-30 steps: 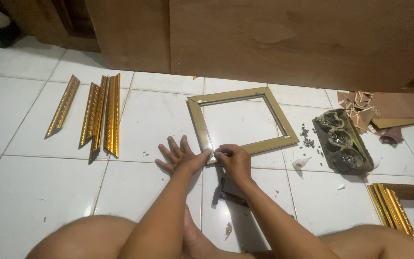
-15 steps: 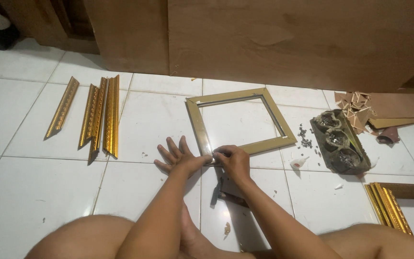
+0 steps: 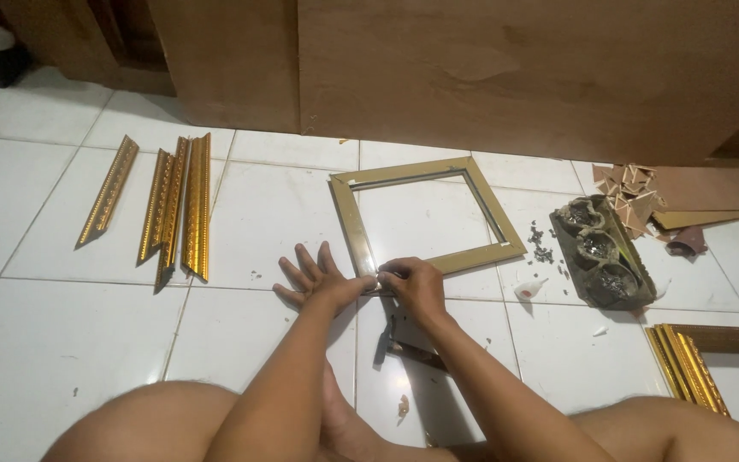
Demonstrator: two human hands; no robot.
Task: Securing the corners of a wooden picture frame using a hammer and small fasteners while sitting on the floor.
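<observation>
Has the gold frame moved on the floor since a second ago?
No. The gold frame keeps its place against the tile joints; both hands are still at its near corner.

You've got gold moulding strips (image 3: 164, 205) at the left, a grey tray (image 3: 602, 252) of small bits at the right, wood offcuts (image 3: 630, 190) upper right.

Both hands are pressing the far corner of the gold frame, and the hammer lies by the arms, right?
Not quite. In the head view the left hand and right hand press the frame's near corner, not the far one. The hammer does lie by the arms.
</observation>
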